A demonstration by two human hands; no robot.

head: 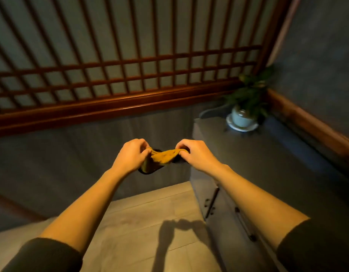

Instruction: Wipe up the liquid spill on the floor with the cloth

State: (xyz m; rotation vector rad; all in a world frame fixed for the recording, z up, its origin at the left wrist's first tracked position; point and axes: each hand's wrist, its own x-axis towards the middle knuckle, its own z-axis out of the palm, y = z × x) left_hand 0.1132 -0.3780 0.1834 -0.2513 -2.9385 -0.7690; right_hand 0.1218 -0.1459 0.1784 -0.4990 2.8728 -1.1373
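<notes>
1. Both hands pinch the cloth (163, 156) in mid-air: left hand (131, 155) closed on one end, right hand (196, 154) closed on the other, the yellow fabric bunched between them.
2. Below them lies the pale floor (142, 218) – the hands' shadow falls on it.
3. Beside the right arm stands a dark cabinet (271, 169); a potted plant (246, 107) sits at its far corner.
4. Beyond – a wooden lattice screen (118, 61).

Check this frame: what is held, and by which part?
A yellow cloth, pinched at opposite ends: left hand on its left end, right hand on its right end, above the floor.
</notes>
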